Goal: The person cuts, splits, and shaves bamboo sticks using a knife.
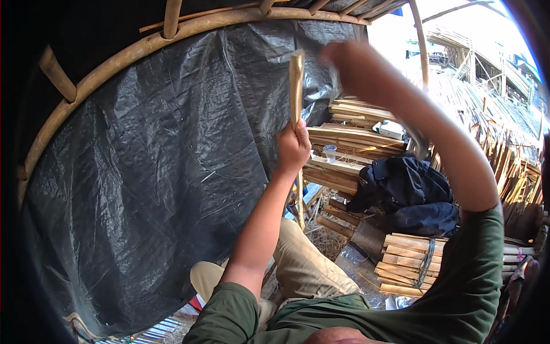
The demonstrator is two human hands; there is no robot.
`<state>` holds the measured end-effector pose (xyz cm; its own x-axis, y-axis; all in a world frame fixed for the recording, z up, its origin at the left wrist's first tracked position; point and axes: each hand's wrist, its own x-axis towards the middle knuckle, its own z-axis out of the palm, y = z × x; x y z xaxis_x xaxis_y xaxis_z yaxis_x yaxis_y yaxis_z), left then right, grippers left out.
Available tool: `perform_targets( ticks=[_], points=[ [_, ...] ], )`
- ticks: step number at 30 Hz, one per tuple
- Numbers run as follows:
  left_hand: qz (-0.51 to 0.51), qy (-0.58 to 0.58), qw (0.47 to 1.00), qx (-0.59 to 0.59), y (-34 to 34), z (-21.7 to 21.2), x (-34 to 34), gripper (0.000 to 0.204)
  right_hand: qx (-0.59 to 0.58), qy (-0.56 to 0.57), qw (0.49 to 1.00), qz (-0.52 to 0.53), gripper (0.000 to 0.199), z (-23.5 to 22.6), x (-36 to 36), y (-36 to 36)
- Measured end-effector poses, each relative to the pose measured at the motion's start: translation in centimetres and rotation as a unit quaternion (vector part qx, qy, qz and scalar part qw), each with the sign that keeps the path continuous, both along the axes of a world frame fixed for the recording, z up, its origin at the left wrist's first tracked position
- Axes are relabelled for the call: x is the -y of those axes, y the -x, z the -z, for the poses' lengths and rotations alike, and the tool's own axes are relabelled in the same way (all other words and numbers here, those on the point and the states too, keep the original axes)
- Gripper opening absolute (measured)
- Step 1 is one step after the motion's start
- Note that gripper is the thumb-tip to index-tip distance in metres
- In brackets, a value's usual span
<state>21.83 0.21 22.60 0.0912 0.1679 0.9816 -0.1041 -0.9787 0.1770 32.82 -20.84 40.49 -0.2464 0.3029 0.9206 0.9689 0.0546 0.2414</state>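
My left hand (294, 146) is closed around a long, pale bamboo piece (296, 86) held upright in front of me. Its top end stands well above my fist, and its lower part runs down past my wrist toward my knee. Up and to the right, my right hand (352, 66) is raised and curled into a fist, smeared by motion. A dark, blurred, blade-like tool (312, 46) shows at the fist's left side, close to the bamboo's top; its exact kind cannot be made out.
Black plastic sheeting (154, 172) hangs at the left under a bamboo beam (114, 60). Stacked bamboo slats (349, 143) carry a clear plastic cup (329, 152) and a white box (389, 129). A dark jacket (404, 189) lies nearby. A tied slat bundle (407, 264) rests near my right side.
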Motion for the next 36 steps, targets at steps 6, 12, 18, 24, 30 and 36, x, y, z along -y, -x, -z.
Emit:
perform_targets(
  ticks=[6, 12, 18, 24, 30, 36],
  points=[
    [0.001, -0.011, 1.000, 0.006, 0.7, -0.1, -0.6, 0.042, -0.175, 0.031, 0.983, 0.040, 0.023, -3.9, 4.8, 2.2],
    [-0.001, 0.039, 0.999, -0.007, 1.2, -0.9, 0.7, 0.033, -0.106, 0.082, 0.991, 0.022, 0.022, 1.7, 0.0, 2.3],
    [-0.017, 0.017, 1.000, 0.008, 0.1, -1.1, 0.0, 0.038, -0.170, -0.050, 0.984, -0.021, 0.024, -3.3, 4.5, -0.4],
    [-0.031, -0.007, 0.999, 0.016, 1.0, -0.6, 0.0, 0.028, -0.131, 0.142, 0.981, 0.030, 0.020, -1.2, 1.5, 3.1],
    [-0.004, 0.009, 1.000, 0.007, -0.7, -0.7, 0.4, 0.027, -0.195, -0.021, 0.981, -0.003, 0.020, -3.1, 1.8, -4.1],
    [-0.047, -0.015, 0.999, 0.025, -0.3, -0.6, -0.4, 0.035, -0.135, 0.139, 0.981, -0.004, 0.032, -0.8, 1.5, 2.2]
  ],
)
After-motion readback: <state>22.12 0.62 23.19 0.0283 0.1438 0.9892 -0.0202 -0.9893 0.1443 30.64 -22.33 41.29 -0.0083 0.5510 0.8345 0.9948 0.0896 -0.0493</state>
